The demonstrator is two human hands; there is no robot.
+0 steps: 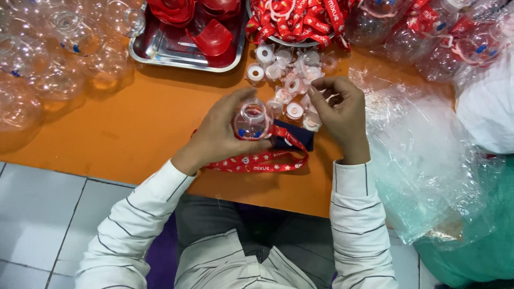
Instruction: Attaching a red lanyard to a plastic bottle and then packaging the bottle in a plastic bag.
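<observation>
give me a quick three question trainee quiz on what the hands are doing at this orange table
1. True or false: the left hand holds a clear plastic bottle.
2. What is the right hand reaching into? A) the metal tray B) the pile of small white caps C) the clear plastic bag
3. What colour is the strap lying under the bottle?

Key: 1 true; 2 B; 3 red.

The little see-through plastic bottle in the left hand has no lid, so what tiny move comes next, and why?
Probably pinch one small white round cap with the right hand: the clear plastic bottle in the left hand gapes open, and those fingers hover at the pile.
</observation>
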